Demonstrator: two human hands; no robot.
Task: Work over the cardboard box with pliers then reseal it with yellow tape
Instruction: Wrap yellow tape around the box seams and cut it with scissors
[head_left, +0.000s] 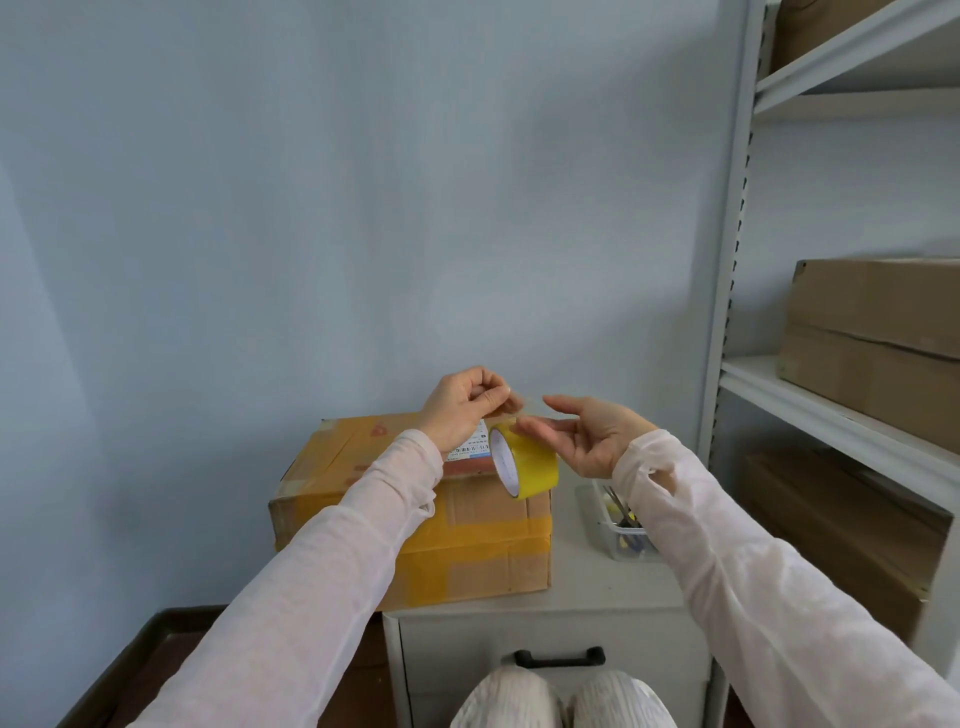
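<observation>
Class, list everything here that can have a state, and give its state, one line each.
Cardboard box, closed, taped over.
Yellow tape, lifted over the box, strip pulled out.
Left hand, pinches the tape's end.
Right hand, open, fingers touching the roll.
Drawer, shut.

A storeroom: metal shelving (831, 93) stacked with cardboard cartons (878, 332), beside a bare wall.

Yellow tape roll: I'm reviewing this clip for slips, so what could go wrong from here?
The yellow tape roll hangs over the cardboard box, touched only by straight fingers of the right hand, so it may drop. The tape end pinched by the left hand is loose in the air and could fold onto itself. The right sleeve passes close over the clear bin of tools and might knock it.
</observation>
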